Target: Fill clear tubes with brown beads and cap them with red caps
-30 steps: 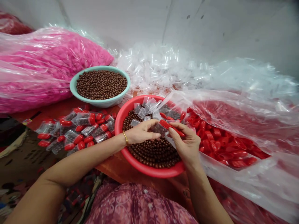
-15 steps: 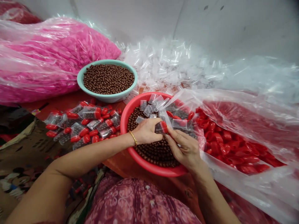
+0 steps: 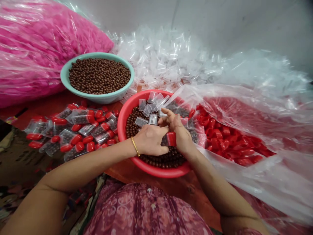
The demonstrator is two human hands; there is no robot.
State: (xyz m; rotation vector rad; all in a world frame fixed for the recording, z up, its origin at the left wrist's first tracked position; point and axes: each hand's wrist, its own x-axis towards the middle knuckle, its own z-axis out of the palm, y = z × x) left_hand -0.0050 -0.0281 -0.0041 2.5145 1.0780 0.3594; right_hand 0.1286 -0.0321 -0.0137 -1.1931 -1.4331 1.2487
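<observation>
My left hand (image 3: 151, 139) is closed on a small clear plastic container (image 3: 164, 140) of dark balls with a red cap (image 3: 171, 139). The container lies sideways between thumb and fingers. My right hand (image 3: 181, 134) has its palm against the capped end, its fingers stretched out and apart toward the left. Both hands are over a red basin (image 3: 160, 172) holding brown balls (image 3: 133, 122). Empty clear containers (image 3: 141, 122) lie on the balls toward the back. Filled containers (image 3: 193, 134) sit at the basin's right side, partly hidden by my right hand.
Several filled, red-capped containers (image 3: 81, 118) are piled left of the basin. Behind them stands a pale green bowl (image 3: 65, 76) of brown balls. A plastic bag of red caps (image 3: 225, 140) lies right, pink pieces (image 3: 49, 42) in a bag back left, clear containers (image 3: 166, 58) heaped behind.
My right hand has gone from fingertips at the red cap to palm against it, fingers now extended. The left hand keeps hold of the container. The view has shifted slightly.
</observation>
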